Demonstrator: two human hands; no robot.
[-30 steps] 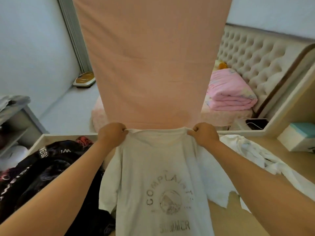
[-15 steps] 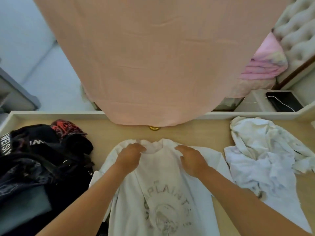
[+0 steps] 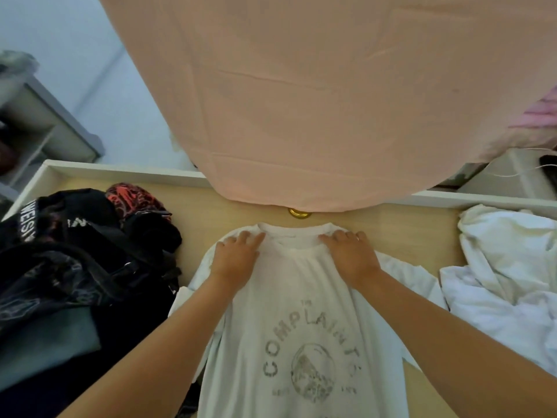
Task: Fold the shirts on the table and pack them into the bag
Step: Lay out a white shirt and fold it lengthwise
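Two hands, two white shirts, one dark heap: that was the count on the tabletop (image 3: 407,233). The left hand (image 3: 238,257) and the right hand (image 3: 351,257) both lay flat with fingers straight, gripping nothing, pressing down on the printed shirt (image 3: 301,327) on either side of its collar. The second shirt (image 3: 506,282) sat crumpled well off to the right, not touching the first. On the left lay the dark heap (image 3: 75,251), with one red-patterned piece (image 3: 132,197) poking out at its far side.

Plenty was hard to read. How many garments made up that heap could not be told; a strap (image 3: 105,233) ran across it, but what it belonged to stayed unclear. A big pink cloth (image 3: 316,101) hung down over the middle and covered the far edge of the tabletop, leaving only part of one gold knob (image 3: 298,213) peeking out beneath it. The printed shirt's hem was cut off by the bottom of the view, and the crumpled shirt ran out of the right side.

The printed shirt itself lay in the centre, front up, collar pointing away toward the knob, the body mostly smooth. Faded grey letters reading COMPLAINT arched over a round emblem on the chest. Its short sleeves spread out on both sides, the left one lying just beside the dark heap.
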